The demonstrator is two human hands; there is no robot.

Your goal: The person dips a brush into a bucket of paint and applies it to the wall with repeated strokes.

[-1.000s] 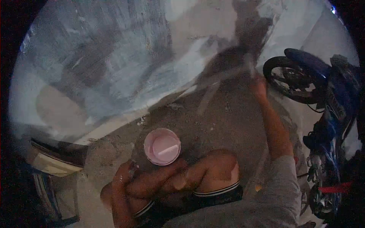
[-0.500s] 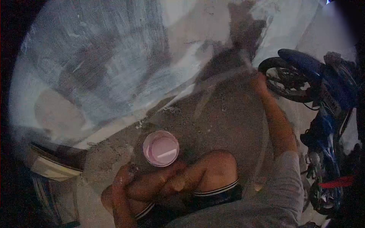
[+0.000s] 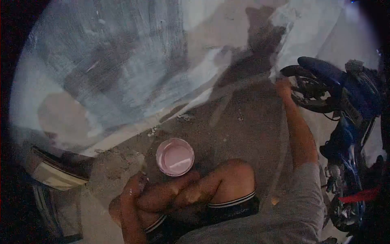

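Note:
My right hand is stretched far forward to the foot of the wall, beside the motorcycle's wheel. Its fingers are closed round what looks like a paintbrush, mostly hidden and pale at its tip. My left hand rests by my knee with the fingers curled; something small and pale seems to stick out above it, too dark to name. A round bucket with pale pinkish paint stands on the ground just ahead of my crossed legs, touched by neither hand. The wall carries streaky whitish paint with bare brownish patches.
A blue motorcycle stands close along my right side, with a red part near its lower end. At the left is a cream and dark curved object. Pale crumbs lie along the wall's base.
My right hand has shifted slightly to the right, and the pale brush tip has come back toward the wheel. My left hand stays by the knee; the view has moved a little.

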